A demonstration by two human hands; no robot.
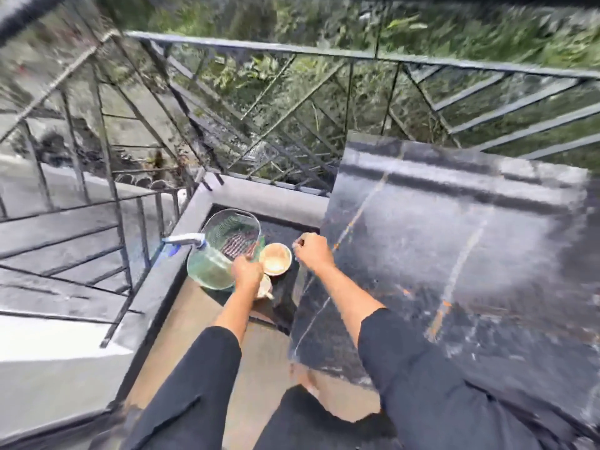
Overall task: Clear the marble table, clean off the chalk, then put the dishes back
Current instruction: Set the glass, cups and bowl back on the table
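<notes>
Nearest, 2 dark sleeves reach forward and down towards the floor beside the marble table (pixel 454 254), whose black top carries no dishes but shows a pale, chalky haze, so the wiping looks not yet done. The left hand (pixel 248 271) is low over the dishes, fingers curled down at the near rim of a clear strainer basket (pixel 227 235) – it seems to grip that rim, probably to steady or shift it. A pale cup (pixel 265 289) sits half hidden beneath that wrist. The right hand (pixel 313 251) hangs just off the table's left edge with its fingers curled in; whether it pinches something small I cannot tell through the blur. Between the 2 hands a beige bowl (pixel 276 262) stands upright on the dark floor, touching or nearly touching the basket – the dishes appear parked here, off the table, against the grey kerb (pixel 156 287). A blue-and-white object (pixel 185 239) lies on that kerb. Beyond, a black railing (pixel 259 47) and green foliage (pixel 324 24)
</notes>
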